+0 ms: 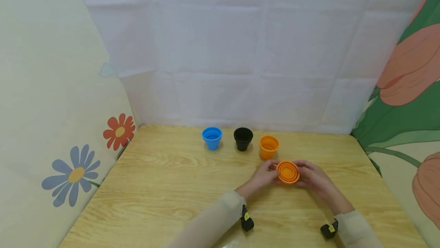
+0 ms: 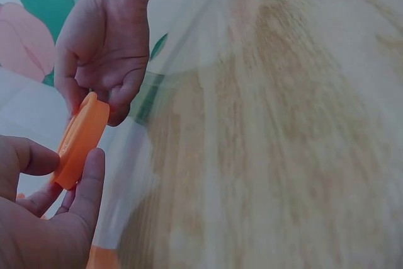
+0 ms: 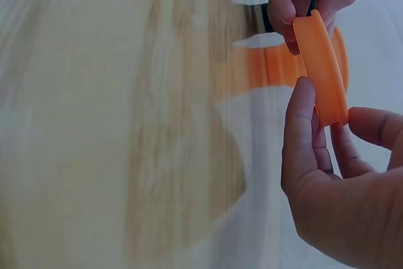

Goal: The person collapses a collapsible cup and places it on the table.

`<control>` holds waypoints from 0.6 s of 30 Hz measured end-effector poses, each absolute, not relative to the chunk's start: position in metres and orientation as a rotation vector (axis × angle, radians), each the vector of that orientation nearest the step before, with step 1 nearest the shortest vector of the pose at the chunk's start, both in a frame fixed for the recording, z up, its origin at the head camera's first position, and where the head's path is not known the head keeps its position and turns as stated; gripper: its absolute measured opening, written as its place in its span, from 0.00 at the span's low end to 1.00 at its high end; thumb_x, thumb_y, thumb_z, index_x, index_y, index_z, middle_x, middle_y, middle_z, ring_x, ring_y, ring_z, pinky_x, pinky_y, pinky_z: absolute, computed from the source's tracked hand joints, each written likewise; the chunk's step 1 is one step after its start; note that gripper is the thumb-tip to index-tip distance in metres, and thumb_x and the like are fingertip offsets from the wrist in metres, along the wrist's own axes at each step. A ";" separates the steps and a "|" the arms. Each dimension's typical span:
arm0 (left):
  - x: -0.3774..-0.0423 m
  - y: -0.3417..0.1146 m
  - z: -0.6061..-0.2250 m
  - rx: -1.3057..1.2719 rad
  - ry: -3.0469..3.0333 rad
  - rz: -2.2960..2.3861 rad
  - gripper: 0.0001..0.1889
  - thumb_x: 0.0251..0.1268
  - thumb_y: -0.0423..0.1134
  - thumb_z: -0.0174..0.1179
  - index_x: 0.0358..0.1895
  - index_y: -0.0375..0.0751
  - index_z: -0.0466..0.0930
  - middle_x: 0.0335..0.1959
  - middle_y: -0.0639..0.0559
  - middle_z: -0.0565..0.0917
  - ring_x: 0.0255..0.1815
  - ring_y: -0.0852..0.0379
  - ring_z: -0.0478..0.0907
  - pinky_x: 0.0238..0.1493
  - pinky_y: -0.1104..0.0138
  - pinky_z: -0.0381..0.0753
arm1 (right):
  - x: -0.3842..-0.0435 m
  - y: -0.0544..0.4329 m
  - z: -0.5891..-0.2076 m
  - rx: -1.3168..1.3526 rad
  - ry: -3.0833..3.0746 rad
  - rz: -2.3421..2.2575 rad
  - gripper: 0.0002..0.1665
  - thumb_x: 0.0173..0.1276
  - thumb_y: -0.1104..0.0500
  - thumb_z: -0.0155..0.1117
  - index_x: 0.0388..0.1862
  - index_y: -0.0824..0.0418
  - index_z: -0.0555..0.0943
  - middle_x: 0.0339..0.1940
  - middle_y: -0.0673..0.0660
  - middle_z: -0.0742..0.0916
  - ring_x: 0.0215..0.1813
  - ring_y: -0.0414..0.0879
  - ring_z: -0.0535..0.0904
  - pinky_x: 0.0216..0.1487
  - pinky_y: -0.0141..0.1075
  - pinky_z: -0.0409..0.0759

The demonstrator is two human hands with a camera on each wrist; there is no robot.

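Note:
An orange collapsible cup (image 1: 288,172), folded flat into concentric rings, is held above the table between both hands. My left hand (image 1: 263,174) pinches its left edge, and my right hand (image 1: 316,178) pinches the opposite edge. Seen from the side in the left wrist view, the flattened cup (image 2: 84,138) is a thick disc with fingers and thumb on its rim. The right wrist view shows the same cup (image 3: 320,68) tilted on edge between the two hands. Just behind the hands stands an unfolded orange cup (image 1: 269,147).
A black cup (image 1: 243,139) and a blue cup (image 1: 212,138) stand upright in a row to the left of the unfolded orange one. The wooden table (image 1: 154,179) meets a white cloth (image 1: 220,49) at its back edge. Flower-printed cloths flank both sides.

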State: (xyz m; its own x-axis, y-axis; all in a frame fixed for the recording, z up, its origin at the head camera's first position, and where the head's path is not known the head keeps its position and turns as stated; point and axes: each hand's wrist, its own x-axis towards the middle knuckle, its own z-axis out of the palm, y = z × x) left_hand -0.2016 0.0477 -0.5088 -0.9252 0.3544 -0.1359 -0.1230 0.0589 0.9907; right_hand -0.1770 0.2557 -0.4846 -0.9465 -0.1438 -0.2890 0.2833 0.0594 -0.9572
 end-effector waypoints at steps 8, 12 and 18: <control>-0.204 0.056 -0.520 0.219 1.987 1.918 0.20 0.66 0.22 0.57 0.60 0.33 0.75 0.41 0.47 0.76 0.37 0.56 0.78 0.39 0.63 0.88 | -0.181 0.263 -0.494 0.165 2.028 -1.948 0.27 0.80 0.60 0.53 0.71 0.72 0.66 0.57 0.57 0.83 0.49 0.44 0.83 0.51 0.45 0.86; -0.203 0.059 -0.520 0.215 1.986 1.929 0.20 0.65 0.22 0.58 0.60 0.32 0.76 0.39 0.47 0.76 0.35 0.57 0.78 0.40 0.64 0.88 | -0.185 0.268 -0.497 0.192 2.032 -1.951 0.26 0.80 0.61 0.53 0.71 0.72 0.67 0.55 0.56 0.84 0.48 0.44 0.84 0.51 0.45 0.86; -0.204 0.059 -0.515 0.223 2.042 1.858 0.20 0.63 0.24 0.59 0.59 0.34 0.77 0.39 0.49 0.77 0.33 0.59 0.79 0.39 0.67 0.87 | -0.184 0.271 -0.494 0.197 2.089 -1.908 0.27 0.80 0.61 0.51 0.72 0.74 0.65 0.59 0.62 0.82 0.48 0.43 0.83 0.50 0.43 0.87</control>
